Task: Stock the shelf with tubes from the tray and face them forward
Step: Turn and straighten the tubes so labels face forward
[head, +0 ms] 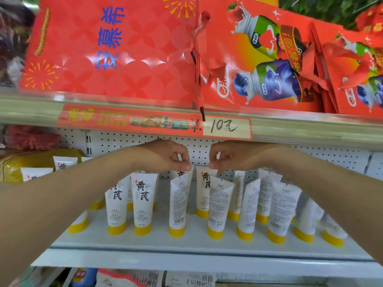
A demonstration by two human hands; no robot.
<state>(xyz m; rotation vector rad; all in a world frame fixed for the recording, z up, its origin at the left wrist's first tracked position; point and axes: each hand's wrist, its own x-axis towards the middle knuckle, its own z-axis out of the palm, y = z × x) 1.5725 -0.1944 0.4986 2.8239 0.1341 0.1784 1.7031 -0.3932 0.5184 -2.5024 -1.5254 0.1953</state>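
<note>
- The left hand (169, 156) reaches in under the upper shelf, fingers curled, thumb and forefinger pinching the top edge of the left back-row tube (182, 174).
- The right hand (228, 156) mirrors it just beside, its fingertips closed on the top edge of the right back-row tube (203, 189). Motion blur makes the exact grip on either tube hard to confirm.
- Both held tubes stand upright, yellow cap down, with large black characters facing out.
- Each is partly hidden by a front tube (179, 204) standing before it with its barcode side outward.
- The other tubes (143, 199) stand cap-down in loose rows on the white shelf (186, 245). Those at the left show their fronts, and several at the right show their printed backs.
- Behind the rows is a white pegboard panel (128, 141).
- Both forearms cross the foreground and cover the tubes at either end.
- A red price strip (155, 121) with a handwritten "10" runs along the shelf edge above.
- Red gift bags (114, 48) sit on top, and a yellow package (31, 160) lies at the far left.
</note>
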